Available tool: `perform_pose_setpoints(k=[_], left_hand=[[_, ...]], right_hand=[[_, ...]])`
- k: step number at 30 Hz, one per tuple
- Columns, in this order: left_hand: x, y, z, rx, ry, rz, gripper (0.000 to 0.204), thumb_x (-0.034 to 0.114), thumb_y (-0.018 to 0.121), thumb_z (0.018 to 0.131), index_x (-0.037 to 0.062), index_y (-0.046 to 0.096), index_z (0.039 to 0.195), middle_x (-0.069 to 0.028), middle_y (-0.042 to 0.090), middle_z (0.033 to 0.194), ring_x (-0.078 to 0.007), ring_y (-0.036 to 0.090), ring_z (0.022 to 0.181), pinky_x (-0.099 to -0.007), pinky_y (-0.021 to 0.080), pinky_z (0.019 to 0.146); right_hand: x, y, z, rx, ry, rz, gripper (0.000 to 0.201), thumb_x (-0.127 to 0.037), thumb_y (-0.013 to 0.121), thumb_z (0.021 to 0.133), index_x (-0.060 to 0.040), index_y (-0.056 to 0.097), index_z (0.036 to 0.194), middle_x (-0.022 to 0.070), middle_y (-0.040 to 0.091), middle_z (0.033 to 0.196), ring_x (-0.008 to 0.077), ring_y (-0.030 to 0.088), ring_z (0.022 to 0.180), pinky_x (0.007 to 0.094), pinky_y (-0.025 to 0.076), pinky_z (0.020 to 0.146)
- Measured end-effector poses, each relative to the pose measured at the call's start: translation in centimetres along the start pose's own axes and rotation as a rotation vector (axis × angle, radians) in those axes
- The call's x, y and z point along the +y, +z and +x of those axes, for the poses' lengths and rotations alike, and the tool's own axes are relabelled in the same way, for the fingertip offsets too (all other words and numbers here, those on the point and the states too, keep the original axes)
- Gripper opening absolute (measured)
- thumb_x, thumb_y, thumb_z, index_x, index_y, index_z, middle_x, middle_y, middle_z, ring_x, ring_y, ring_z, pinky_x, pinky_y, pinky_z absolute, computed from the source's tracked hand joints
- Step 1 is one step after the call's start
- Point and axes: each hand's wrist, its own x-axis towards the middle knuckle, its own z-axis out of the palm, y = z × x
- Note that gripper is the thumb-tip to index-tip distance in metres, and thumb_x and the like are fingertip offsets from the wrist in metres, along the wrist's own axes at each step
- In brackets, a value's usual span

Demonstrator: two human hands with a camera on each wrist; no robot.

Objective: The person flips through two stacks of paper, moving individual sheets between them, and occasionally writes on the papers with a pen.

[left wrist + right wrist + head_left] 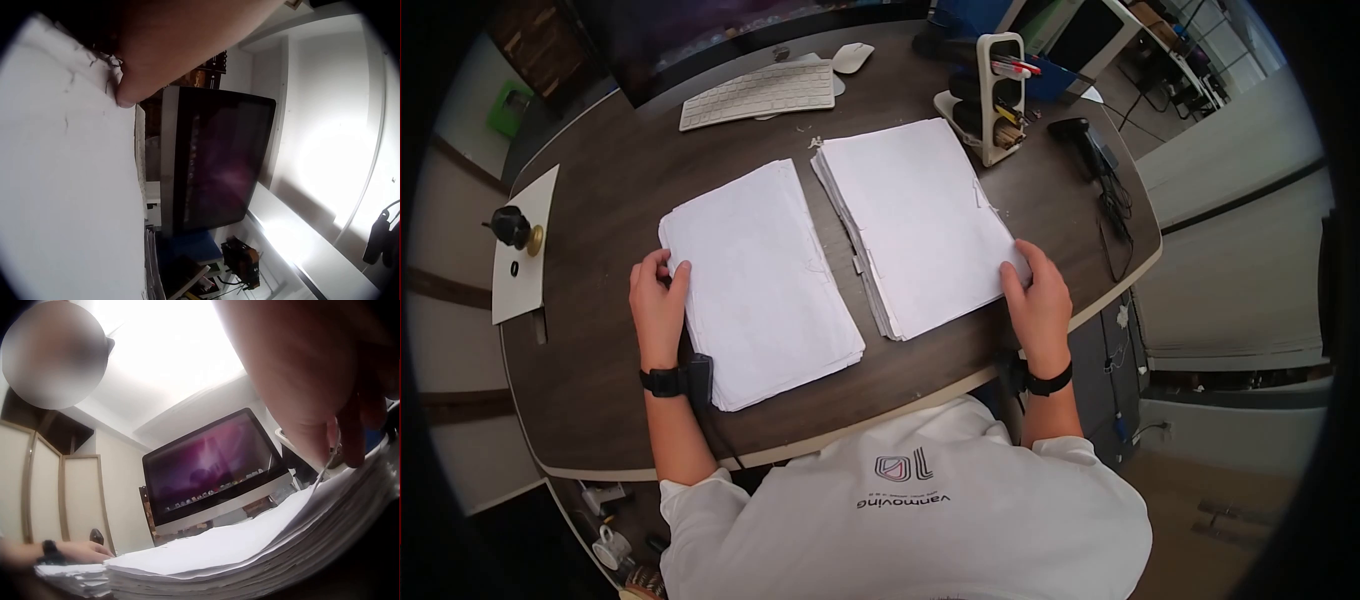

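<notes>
Two thick stacks of white paper lie side by side on a dark desk. My left hand [658,300] grips the left edge of the left stack [760,290], its thumb over the top sheet; the paper is creased beside the thumb in the left wrist view. At the right edge of the right stack [920,220], my right hand [1040,305] pinches a sheet of paper [317,481]. That sheet's edge bends up between thumb and fingers in the right wrist view, above many layered, worn page edges. Part of each hand's fingers is hidden.
Behind the stacks are a white keyboard [758,95], a mouse [853,58] and a monitor [212,465]. A pen holder [988,100] stands near the right stack's far corner. Farther right lies a black corded device [1085,145]. A white board [525,245] is at the left edge.
</notes>
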Motion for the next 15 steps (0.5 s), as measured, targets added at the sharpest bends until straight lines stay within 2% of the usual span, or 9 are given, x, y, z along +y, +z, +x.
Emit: perform_pose_setpoints(k=[2,3,5,6,7,9,11,12,15], left_hand=[[0.4,-0.2,-0.2,-0.004,0.001,0.002,0.036,0.019,0.081,0.093,0.0001,0.071,0.122,-0.0099,0.060,0.099,-0.0223,0.060,0.087,-0.0365,0.053,0.079],[0.5,-0.2,-0.2,-0.017,0.020,-0.009,0.038,0.019,0.081,0.093,0.0001,0.071,0.124,-0.0103,0.061,0.101,-0.0228,0.060,0.089,-0.0365,0.053,0.080],[0.4,0.0,-0.2,-0.001,0.001,0.008,0.037,0.019,0.082,0.092,-0.0003,0.071,0.121,-0.0111,0.061,0.102,-0.0243,0.061,0.091,-0.0373,0.053,0.081],[0.2,0.1,-0.1,0.002,0.027,0.012,0.035,0.018,0.082,0.091,-0.0005,0.072,0.120,-0.0100,0.061,0.101,-0.0221,0.060,0.088,-0.0357,0.053,0.079],[0.0,0.2,-0.1,0.001,0.056,0.014,0.034,0.017,0.082,0.091,-0.0007,0.073,0.119,-0.0089,0.062,0.100,-0.0198,0.059,0.085,-0.0341,0.052,0.077],[0.0,0.4,-0.1,0.017,0.059,0.004,0.030,0.015,0.082,0.091,-0.0013,0.073,0.114,-0.0093,0.063,0.100,-0.0203,0.059,0.084,-0.0343,0.052,0.076],[-0.1,0.5,-0.1,0.020,0.064,-0.003,0.025,0.013,0.081,0.092,-0.0017,0.072,0.109,-0.0093,0.063,0.100,-0.0195,0.059,0.082,-0.0340,0.052,0.075],[0.0,0.5,0.0,0.025,0.066,-0.003,0.025,0.013,0.081,0.092,-0.0017,0.072,0.109,-0.0093,0.063,0.100,-0.0195,0.059,0.082,-0.0340,0.052,0.075],[0.6,0.1,0.1,0.025,0.056,-0.068,0.020,0.011,0.080,0.092,-0.0015,0.071,0.105,-0.0085,0.064,0.100,-0.0163,0.059,0.082,-0.0327,0.051,0.074]], right_hand=[[0.8,0.2,0.1,0.168,-0.284,-0.186,0.028,-0.014,0.073,0.099,-0.0047,0.074,0.125,0.0157,0.070,0.102,0.0289,0.068,0.089,0.0411,0.055,0.080],[0.3,0.3,-0.1,0.159,-0.299,-0.172,0.028,-0.014,0.073,0.099,-0.0047,0.074,0.125,0.0157,0.070,0.102,0.0289,0.068,0.089,0.0411,0.055,0.080],[-1.3,-0.7,-0.4,0.148,-0.271,-0.005,0.027,-0.010,0.075,0.096,-0.0034,0.074,0.123,0.0129,0.066,0.111,0.0267,0.066,0.099,0.0381,0.053,0.084],[-2.5,-0.8,-0.7,0.109,-0.286,0.129,0.025,-0.009,0.077,0.095,-0.0029,0.075,0.119,0.0110,0.069,0.103,0.0213,0.066,0.088,0.0342,0.054,0.077],[-3.6,-0.7,-1.3,0.103,-0.290,0.136,0.025,-0.009,0.077,0.095,-0.0029,0.075,0.119,0.0110,0.069,0.103,0.0213,0.066,0.088,0.0342,0.054,0.077],[-5.5,-0.4,-2.8,-0.327,-0.226,0.453,0.021,-0.011,0.078,0.097,-0.0027,0.076,0.116,0.0091,0.072,0.093,0.0153,0.065,0.075,0.0297,0.053,0.069],[-6.8,1.4,-3.7,-0.499,-0.294,0.533,0.020,-0.012,0.079,0.097,-0.0029,0.077,0.115,0.0070,0.073,0.086,0.0114,0.063,0.066,0.0273,0.051,0.062],[-7.3,2.2,-4.0,-0.533,-0.353,0.537,0.021,-0.007,0.078,0.097,-0.0017,0.077,0.117,0.0045,0.072,0.085,0.0080,0.062,0.069,0.0245,0.050,0.064],[-8.8,3.5,-4.3,-0.614,-0.403,0.495,0.022,-0.013,0.079,0.098,-0.0023,0.077,0.117,0.0052,0.073,0.086,0.0104,0.062,0.069,0.0264,0.052,0.064]])
